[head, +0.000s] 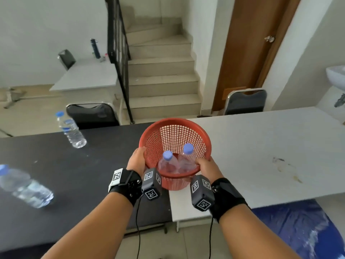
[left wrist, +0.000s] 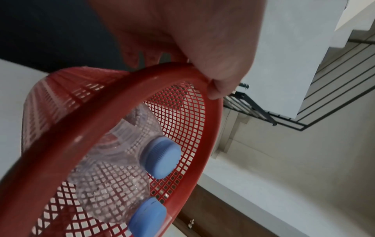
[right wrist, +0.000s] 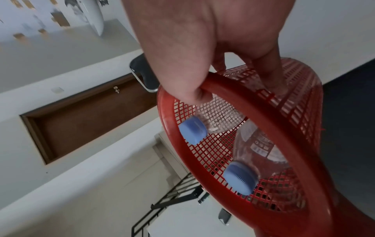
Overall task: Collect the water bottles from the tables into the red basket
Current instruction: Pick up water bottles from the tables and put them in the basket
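The red mesh basket (head: pixel 169 126) sits where the black table meets the white table. Two clear bottles with blue caps stand inside it, one on the left (head: pixel 167 161) and one on the right (head: pixel 187 156). My left hand (head: pixel 137 158) grips the basket's left rim (left wrist: pixel 113 99), thumb over the edge. My right hand (head: pixel 206 166) grips the near right rim (right wrist: pixel 233 96), thumb inside. Another bottle (head: pixel 71 130) stands on the black table (head: pixel 56 174) at the back left. One more bottle (head: pixel 24 186) lies at the far left edge, blurred.
The white table (head: pixel 270 146) stretches to the right, stained near its middle. Dark chairs (head: pixel 92 114) (head: pixel 245 101) stand behind both tables. Beyond them are stairs (head: pixel 162 71) with a black railing, a brown door (head: pixel 248 43) and a further white table (head: pixel 87 75).
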{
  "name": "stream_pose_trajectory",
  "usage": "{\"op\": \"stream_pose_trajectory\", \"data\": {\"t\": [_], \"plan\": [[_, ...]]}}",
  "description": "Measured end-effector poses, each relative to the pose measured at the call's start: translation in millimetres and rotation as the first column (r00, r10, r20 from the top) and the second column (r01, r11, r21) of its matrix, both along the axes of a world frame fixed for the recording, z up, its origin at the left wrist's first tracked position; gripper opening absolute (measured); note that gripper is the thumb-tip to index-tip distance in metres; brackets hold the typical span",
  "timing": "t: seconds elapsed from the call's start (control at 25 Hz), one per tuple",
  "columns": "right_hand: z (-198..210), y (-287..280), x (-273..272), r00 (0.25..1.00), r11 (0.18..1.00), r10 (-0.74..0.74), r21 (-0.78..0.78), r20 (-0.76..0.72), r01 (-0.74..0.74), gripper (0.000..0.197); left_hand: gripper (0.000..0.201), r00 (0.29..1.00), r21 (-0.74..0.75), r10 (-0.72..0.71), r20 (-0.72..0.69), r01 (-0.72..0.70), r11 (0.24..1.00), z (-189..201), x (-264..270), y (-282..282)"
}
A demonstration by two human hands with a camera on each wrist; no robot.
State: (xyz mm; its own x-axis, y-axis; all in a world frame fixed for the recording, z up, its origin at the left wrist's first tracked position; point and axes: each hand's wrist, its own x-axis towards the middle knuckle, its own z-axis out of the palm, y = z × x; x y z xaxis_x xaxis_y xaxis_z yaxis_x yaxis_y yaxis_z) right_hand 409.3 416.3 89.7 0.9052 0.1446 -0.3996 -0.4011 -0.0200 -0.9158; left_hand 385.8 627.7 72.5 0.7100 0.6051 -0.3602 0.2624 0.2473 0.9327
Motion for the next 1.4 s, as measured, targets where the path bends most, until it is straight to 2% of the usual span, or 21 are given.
{"op": "stream_pose_trajectory", "data": {"t": [0.12, 0.2, 0.32, 0.44, 0.52, 0.64, 0.76, 0.92, 1.12, 1.28, 1.4], "plan": [[-11.6, -13.1, 31.3, 0.997, 0.997, -0.072, 0.022, -0.034, 0.072, 0.027, 0.030, 0.998, -0.107, -0.041, 0.043, 0.045, 0.993, -7.4, 27.4, -14.5], [-23.2, -19.3, 51.7, 0.990, 0.993, -0.111, 0.039, -0.086, 0.115, 0.039, 0.026, 0.999, -0.119, -0.014, 0.035, 0.018, 0.993, -14.9, 43.4, -17.4], [-34.9, -29.1, 70.5, 0.983, 0.990, -0.140, -0.008, -0.117, 0.141, 0.034, 0.037, 1.000, -0.083, 0.020, -0.021, -0.022, 0.996, -33.9, 58.7, -14.5], [-45.2, -36.8, 81.3, 0.979, 0.988, -0.145, -0.080, -0.145, 0.134, 0.035, 0.017, 0.992, 0.003, 0.041, -0.116, -0.041, 0.999, -55.9, 71.6, -7.9], [-47.5, -35.7, 90.0, 0.978, 0.983, -0.156, -0.117, -0.139, 0.141, 0.038, 0.017, 0.979, 0.067, 0.098, -0.180, -0.087, 0.994, -67.2, 81.4, 2.3], [-57.2, -26.2, 100.9, 0.973, 0.978, -0.178, -0.135, -0.149, 0.158, 0.030, 0.061, 0.948, 0.158, 0.199, -0.249, -0.163, 0.974, -75.1, 92.2, 25.6], [-70.4, -1.8, 100.2, 0.959, 0.975, -0.204, -0.130, -0.199, 0.180, 0.038, 0.081, 0.927, 0.158, 0.252, -0.278, -0.214, 0.964, -78.4, 103.2, 64.9], [-70.3, 27.3, 97.7, 0.947, 0.966, -0.247, -0.130, -0.203, 0.224, 0.029, 0.102, 0.919, 0.271, 0.165, -0.358, -0.067, 0.960, -90.0, 125.9, 121.5], [-69.0, 48.0, 91.2, 0.911, 0.934, -0.356, -0.097, -0.209, 0.343, 0.029, 0.069, 0.910, 0.331, -0.068, -0.408, 0.217, 0.918, -79.0, 148.9, 132.6], [-80.8, 44.3, 80.6, 0.867, 0.892, -0.451, -0.079, -0.211, 0.445, 0.048, 0.047, 0.927, 0.325, -0.156, -0.340, 0.271, 0.906, -81.0, 146.4, 108.1], [-74.6, 31.8, 69.7, 0.844, 0.867, -0.498, -0.108, -0.198, 0.486, 0.036, 0.041, 0.945, 0.327, -0.207, -0.252, 0.285, 0.901, -75.0, 143.7, 86.3]]}}
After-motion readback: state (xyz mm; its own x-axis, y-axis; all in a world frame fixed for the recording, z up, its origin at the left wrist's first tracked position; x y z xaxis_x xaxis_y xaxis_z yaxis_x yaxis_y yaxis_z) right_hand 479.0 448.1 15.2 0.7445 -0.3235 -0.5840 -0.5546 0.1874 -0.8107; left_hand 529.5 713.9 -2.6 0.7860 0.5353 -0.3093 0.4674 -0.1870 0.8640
